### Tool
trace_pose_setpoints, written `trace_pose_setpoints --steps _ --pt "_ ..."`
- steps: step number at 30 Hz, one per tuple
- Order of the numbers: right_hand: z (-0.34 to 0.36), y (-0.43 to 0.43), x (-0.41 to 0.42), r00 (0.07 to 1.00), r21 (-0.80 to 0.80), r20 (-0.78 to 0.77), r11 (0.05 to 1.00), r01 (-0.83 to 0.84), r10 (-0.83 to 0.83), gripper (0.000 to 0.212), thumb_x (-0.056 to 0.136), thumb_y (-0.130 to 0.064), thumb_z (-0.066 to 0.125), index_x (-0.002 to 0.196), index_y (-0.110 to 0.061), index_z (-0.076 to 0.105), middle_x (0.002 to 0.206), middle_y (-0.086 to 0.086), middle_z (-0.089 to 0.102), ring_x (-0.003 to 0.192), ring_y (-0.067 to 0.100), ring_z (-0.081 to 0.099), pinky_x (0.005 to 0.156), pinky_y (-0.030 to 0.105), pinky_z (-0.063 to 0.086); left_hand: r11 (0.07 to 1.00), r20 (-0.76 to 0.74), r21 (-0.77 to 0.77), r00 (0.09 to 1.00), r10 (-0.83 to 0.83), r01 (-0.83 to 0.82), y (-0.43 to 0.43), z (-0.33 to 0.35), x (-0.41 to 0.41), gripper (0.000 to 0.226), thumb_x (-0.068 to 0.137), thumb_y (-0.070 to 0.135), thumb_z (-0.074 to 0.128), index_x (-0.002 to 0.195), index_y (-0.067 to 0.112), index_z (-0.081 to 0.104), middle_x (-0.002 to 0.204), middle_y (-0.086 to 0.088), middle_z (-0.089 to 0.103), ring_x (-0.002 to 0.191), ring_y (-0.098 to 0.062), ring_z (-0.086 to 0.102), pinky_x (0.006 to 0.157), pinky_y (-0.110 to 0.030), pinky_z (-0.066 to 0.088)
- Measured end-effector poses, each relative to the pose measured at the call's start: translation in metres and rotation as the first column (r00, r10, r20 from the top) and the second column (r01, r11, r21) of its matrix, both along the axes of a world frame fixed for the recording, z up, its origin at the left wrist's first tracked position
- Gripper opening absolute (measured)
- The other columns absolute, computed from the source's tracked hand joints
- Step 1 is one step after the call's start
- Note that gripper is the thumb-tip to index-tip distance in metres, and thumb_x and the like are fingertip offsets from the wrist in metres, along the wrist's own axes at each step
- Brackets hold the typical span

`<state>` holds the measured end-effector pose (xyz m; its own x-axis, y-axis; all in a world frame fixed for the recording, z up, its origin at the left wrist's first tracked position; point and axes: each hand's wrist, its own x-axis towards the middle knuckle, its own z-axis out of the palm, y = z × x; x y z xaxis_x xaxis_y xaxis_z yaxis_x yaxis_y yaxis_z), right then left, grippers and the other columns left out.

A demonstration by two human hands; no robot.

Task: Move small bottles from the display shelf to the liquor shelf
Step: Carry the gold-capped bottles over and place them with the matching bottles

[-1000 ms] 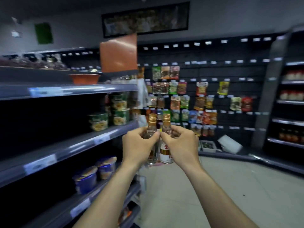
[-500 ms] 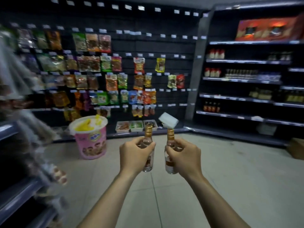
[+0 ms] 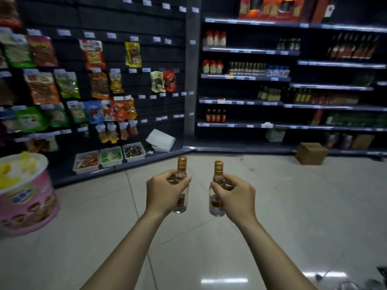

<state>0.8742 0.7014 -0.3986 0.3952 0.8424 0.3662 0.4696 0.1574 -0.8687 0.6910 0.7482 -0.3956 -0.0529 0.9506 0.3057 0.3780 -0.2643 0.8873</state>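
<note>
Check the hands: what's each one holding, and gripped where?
Left hand holds a small bottle around its shoulder and upper body. Right hand holds a second bottle the same way. Both upright, gold caps clear of the fingers.

The left hand [image 3: 162, 192] and right hand [image 3: 236, 197] each grip an upright gold-capped bottle [image 3: 181, 174] [image 3: 217, 195], slightly apart, above the tiled floor [image 3: 293, 206]. The liquor shelf [image 3: 240, 77] stands ahead right.

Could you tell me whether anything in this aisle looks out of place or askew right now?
Yes: a cardboard box sits on the open floor before the liquor shelf, and a white tray leans tilted against the snack wall instead of lying flat.
</note>
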Motion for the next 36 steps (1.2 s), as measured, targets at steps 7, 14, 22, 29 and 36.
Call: trace_pose_setpoints --steps 7,14,22,29,36 --pt "-0.007 0.150 0.111 1.000 0.009 -0.001 1.000 0.002 -0.002 0.031 0.082 -0.021 0.085 0.074 -0.045 0.067 0.079 -0.028 0.072 0.082 0.000 0.070 0.068 0.019 0.060 0.999 0.051 -0.051 0.999 -0.005 0.008 0.155 -0.016 0.110 0.012 0.077 0.036 0.087 0.085 0.030 0.080 0.078 0.017 0.076 0.075 0.002 0.071 0.072 -0.032 0.064" --pt "-0.006 0.307 0.232 0.999 0.002 -0.033 0.999 0.038 -0.038 0.013 0.084 -0.021 0.084 0.082 -0.031 0.076 0.078 -0.014 0.074 0.081 0.003 0.070 0.066 0.014 0.056 0.996 0.115 -0.086 0.993 -0.017 0.027 0.309 -0.003 0.223 0.010 0.079 0.034 0.086 0.079 0.034 0.076 0.078 0.017 0.076 0.077 -0.003 0.072 0.074 -0.040 0.065" --pt "-0.034 0.487 0.356 0.994 -0.008 0.004 0.994 0.112 -0.112 0.022 0.083 -0.023 0.084 0.076 -0.039 0.071 0.076 -0.019 0.073 0.080 0.001 0.069 0.069 0.024 0.059 0.991 0.087 -0.093 0.992 -0.092 0.100 0.496 -0.026 0.359 0.011 0.079 0.034 0.086 0.084 0.031 0.077 0.079 0.015 0.076 0.078 -0.001 0.072 0.073 -0.029 0.062" --pt "-0.022 0.664 0.476 0.985 -0.005 0.031 0.986 0.168 -0.168 0.031 0.083 -0.024 0.084 0.076 -0.047 0.065 0.079 -0.028 0.072 0.080 -0.003 0.070 0.069 0.020 0.059 0.977 0.116 -0.085 0.975 -0.187 0.197 0.682 -0.026 0.489 0.017 0.079 0.034 0.086 0.080 0.041 0.070 0.080 0.017 0.075 0.078 0.003 0.070 0.070 -0.016 0.053" --pt "-0.006 0.807 0.610 0.976 -0.016 -0.012 0.976 0.216 -0.217 0.012 0.083 -0.025 0.085 0.089 -0.031 0.076 0.077 -0.009 0.075 0.077 0.001 0.070 0.066 0.012 0.053 0.967 0.082 -0.069 0.967 -0.240 0.246 0.841 -0.008 0.620 0.018 0.078 0.034 0.087 0.076 0.042 0.071 0.075 0.022 0.075 0.077 0.009 0.069 0.070 -0.016 0.054"
